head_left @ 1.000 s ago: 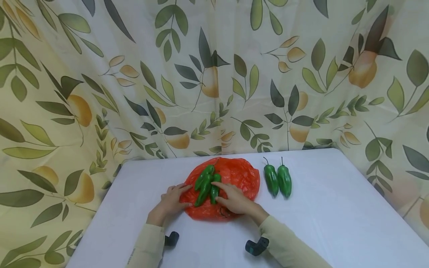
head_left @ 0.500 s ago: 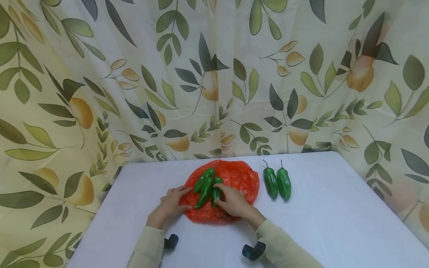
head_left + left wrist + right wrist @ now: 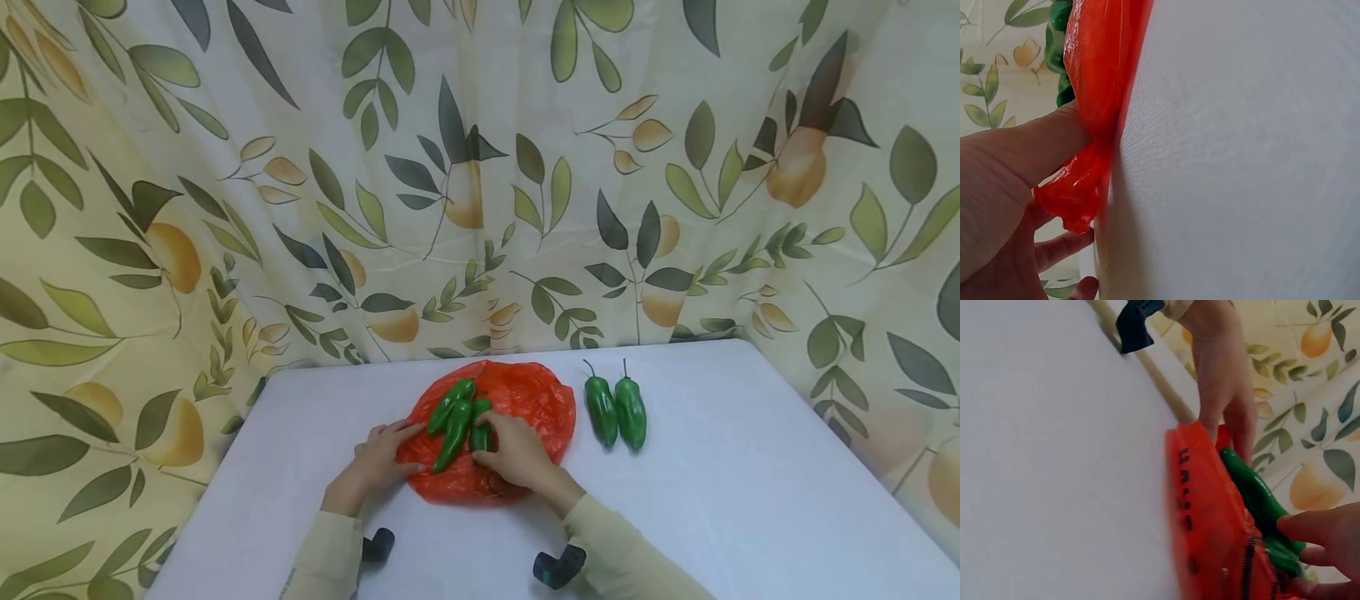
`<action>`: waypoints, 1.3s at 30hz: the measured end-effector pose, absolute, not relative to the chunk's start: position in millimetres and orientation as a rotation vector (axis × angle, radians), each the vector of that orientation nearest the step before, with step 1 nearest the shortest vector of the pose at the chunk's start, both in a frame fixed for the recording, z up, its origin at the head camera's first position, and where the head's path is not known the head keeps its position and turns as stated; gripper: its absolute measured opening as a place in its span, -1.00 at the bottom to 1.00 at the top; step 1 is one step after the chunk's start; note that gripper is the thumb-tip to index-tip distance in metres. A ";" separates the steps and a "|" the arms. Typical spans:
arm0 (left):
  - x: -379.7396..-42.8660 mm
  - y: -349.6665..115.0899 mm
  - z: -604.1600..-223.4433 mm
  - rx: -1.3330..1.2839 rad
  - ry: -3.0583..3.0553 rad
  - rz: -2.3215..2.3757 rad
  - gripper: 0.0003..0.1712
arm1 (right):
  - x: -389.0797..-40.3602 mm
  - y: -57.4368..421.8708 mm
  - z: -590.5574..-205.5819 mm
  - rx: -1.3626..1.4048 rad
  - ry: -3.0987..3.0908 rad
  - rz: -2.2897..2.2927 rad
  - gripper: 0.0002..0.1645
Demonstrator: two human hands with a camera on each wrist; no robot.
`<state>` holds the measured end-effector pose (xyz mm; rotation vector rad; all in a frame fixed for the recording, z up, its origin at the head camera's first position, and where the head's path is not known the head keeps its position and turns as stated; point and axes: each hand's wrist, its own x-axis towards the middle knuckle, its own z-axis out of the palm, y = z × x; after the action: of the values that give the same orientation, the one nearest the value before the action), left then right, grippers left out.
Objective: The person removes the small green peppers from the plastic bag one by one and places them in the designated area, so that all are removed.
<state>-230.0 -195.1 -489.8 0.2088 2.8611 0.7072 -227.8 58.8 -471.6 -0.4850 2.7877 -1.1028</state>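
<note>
A crumpled red plastic bag [image 3: 536, 396] lies flat with several green chili peppers [image 3: 453, 437] on it. My right hand [image 3: 519, 454] pinches the rightmost of these peppers [image 3: 481, 435] between thumb and fingers; in the right wrist view, the fingertips [image 3: 1294, 530] meet a green pepper [image 3: 1254, 490]. At the bag's left side rests my left hand [image 3: 378, 460], its fingers spread and fairly straight. The left wrist view has the thumb [image 3: 1047, 140] lying against the red bag [image 3: 1100, 69], other fingers touching the white tabletop.
Two more green chili peppers [image 3: 631, 412] lie side by side on the white table [image 3: 697, 500], right of the bag. A leaf-and-fruit patterned curtain [image 3: 420, 275] hangs behind the table. Black devices [image 3: 558, 568] are strapped at both wrists.
My right hand's thumb and fingers have closed in around the rightmost pepper on the bag. The left hand stays at the bag's left edge. The head view has shifted slightly.
</note>
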 end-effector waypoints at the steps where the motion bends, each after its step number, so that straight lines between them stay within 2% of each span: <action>1: -230.0 -195.0 -489.8 0.211 2.862 0.710 -0.18 | -228.4 59.7 -470.5 -0.471 2.791 -1.110 -0.42; 7: -230.8 -193.8 -490.5 0.235 2.868 0.721 -0.20 | -230.3 61.1 -468.9 -0.496 2.793 -0.955 -0.23; 11: -232.0 -192.0 -491.0 0.231 2.867 0.727 -0.20 | -233.5 59.7 -473.2 -0.503 2.777 -0.931 -0.30; 16: -231.8 -190.8 -491.6 0.216 2.855 0.727 -0.19 | -239.0 62.9 -476.9 -0.454 2.718 -1.135 -0.40; 33: -227.0 -196.9 -491.9 0.199 2.862 0.720 -0.19 | -228.4 90.4 -455.0 -0.421 2.592 -1.468 -0.34; 39: -226.9 -195.8 -488.0 0.179 2.858 0.720 -0.19 | -216.4 104.2 -446.8 -0.438 2.520 -1.544 -0.40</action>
<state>-226.9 -195.8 -488.0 0.1792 2.8583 0.7196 -216.4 104.2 -446.8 -0.4383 2.5201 -1.5435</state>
